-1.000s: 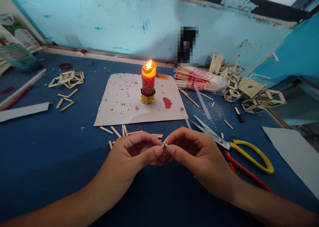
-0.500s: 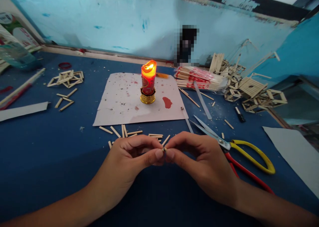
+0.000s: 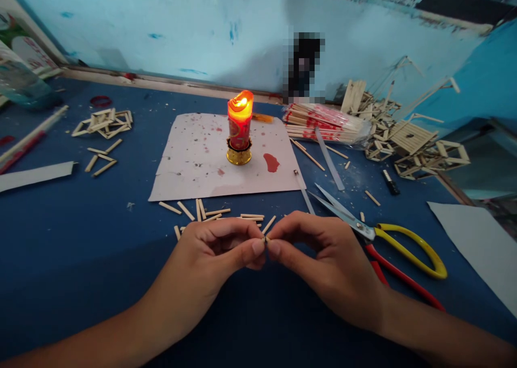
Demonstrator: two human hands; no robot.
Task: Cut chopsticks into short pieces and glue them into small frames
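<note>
Print [image 3: 319,115] on the packet [image 3: 352,133] beyond the grip cannot be read; mostly hidden wood [image 3: 266,239] is pinched by left hand [image 3: 220,249] and right hand [image 3: 317,252], showing between thumb tips.

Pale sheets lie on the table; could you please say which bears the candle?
The middle sheet, beyond the left hand and right hand: it alone bears the lit candle and a red patch, unlike the narrow left strip and far-right sheet.

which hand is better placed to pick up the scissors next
Right, I'd judge: the right hand is beside the scissors, while the left hand is farther away. Both appear to pinch small sticks.
</note>
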